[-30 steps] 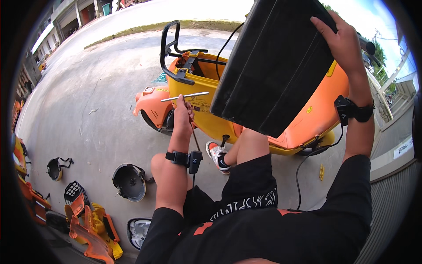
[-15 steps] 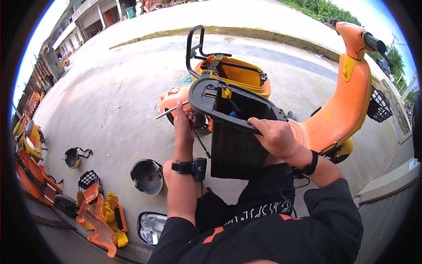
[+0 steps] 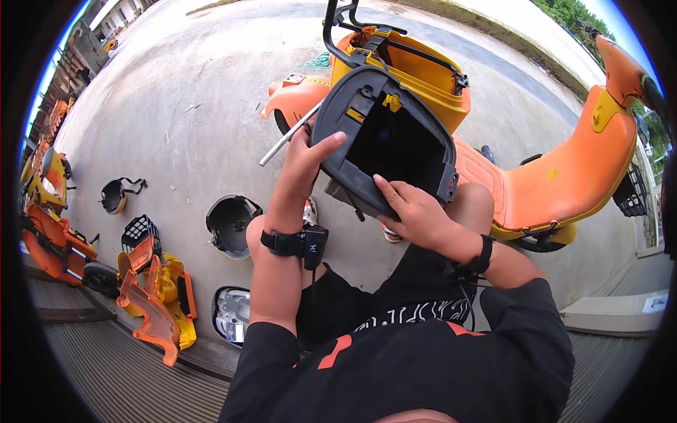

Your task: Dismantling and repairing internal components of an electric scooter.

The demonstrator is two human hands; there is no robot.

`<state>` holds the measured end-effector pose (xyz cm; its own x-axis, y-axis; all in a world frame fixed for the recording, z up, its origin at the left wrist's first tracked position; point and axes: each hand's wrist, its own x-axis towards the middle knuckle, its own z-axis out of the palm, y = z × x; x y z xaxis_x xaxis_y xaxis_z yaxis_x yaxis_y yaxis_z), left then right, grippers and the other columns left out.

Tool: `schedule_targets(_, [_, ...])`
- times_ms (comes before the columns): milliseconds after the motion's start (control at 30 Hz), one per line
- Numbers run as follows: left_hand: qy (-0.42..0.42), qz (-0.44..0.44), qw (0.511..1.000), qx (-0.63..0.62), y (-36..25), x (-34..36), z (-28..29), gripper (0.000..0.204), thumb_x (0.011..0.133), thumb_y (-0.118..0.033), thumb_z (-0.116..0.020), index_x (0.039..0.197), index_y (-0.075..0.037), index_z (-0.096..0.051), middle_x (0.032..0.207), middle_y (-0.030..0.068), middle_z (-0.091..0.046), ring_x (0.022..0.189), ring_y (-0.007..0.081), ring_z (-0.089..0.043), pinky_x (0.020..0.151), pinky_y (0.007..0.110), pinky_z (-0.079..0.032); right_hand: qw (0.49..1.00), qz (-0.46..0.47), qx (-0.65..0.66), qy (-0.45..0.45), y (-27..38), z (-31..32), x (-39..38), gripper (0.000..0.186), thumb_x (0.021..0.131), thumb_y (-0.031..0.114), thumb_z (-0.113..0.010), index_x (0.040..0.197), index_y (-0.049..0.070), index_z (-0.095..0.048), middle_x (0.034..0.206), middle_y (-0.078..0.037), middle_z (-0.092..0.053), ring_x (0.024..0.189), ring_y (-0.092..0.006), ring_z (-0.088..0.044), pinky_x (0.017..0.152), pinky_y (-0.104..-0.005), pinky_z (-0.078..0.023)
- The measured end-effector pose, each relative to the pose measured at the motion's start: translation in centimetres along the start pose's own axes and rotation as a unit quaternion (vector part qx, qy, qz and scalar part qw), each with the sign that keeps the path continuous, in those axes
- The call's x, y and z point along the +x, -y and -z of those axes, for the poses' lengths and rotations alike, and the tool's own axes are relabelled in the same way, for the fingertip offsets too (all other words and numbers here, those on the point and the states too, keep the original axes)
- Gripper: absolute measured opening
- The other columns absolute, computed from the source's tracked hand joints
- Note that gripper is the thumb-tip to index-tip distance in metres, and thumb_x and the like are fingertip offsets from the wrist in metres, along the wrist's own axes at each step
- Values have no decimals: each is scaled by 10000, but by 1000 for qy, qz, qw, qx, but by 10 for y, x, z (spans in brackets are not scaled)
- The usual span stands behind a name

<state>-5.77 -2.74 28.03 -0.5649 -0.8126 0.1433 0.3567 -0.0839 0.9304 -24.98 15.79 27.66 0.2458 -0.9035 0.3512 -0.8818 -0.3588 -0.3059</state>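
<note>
A black plastic storage bin is tilted toward me over my knees, its opening facing up. Inside its dark mouth, near the far edge, sits a yellow clip. My left hand grips the bin's left rim with the thumb on top; its other fingers are hidden. That same hand also holds a T-handle wrench, whose silver crossbar sticks out to the left and whose dark tip shows below the bin. My right hand clasps the near rim, fingers resting over the edge.
Beyond the bin stands an orange scooter with a yellow open compartment. On the concrete at left lie an upturned helmet, a smaller helmet, orange and yellow body panels and a white tray-like case.
The bin has tipped so its opening turns toward me. My left hand has come onto its left rim with the wrench still held. My right hand has shifted left along the near rim.
</note>
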Motion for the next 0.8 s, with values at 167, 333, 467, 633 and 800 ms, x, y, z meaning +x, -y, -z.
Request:
schedule_targets(167, [-77,80,993,47,1,3,-11,307,766,-108,-714,1025,4,-592,910,39,-617,784,108,-580,744,260,-490,935,-168,269,159,-34,13,24,586,998,281,-631,1470,-19,-456,1160,-205,-672,1025,-320,-673,913,-385,-526])
schedule_targets(333, [-55,131,985,98,8,4,-12,221,771,-62,-674,970,17,-619,873,37,-627,788,110,-595,738,248,-483,719,-527,451,54,-84,-21,55,511,1006,246,-628,1435,5,-490,1236,-139,-660,1081,-268,-661,891,-384,-548])
schedule_targets(467, [-47,124,988,84,17,-1,-15,159,721,-10,-638,877,-16,-607,799,11,-590,768,119,-561,708,251,-451,624,-557,548,33,-94,-67,54,408,1001,246,-618,1330,12,-564,1217,-136,-647,1086,-271,-644,907,-429,-543])
schedule_targets(633, [-57,111,987,96,24,-9,-17,149,645,-6,-631,727,-62,-519,723,-11,-516,700,105,-461,633,253,-360,477,-528,698,-79,-87,-104,46,283,1013,222,-604,1256,77,-617,1193,-107,-650,1069,-238,-625,916,-409,-520])
schedule_targets(800, [-66,113,983,127,23,-8,-16,177,645,8,-622,735,-74,-494,753,-8,-516,721,104,-446,647,250,-351,398,-534,727,-165,-80,-92,34,257,1050,254,-575,1255,100,-590,1181,-95,-637,1002,-185,-638,769,-314,-516])
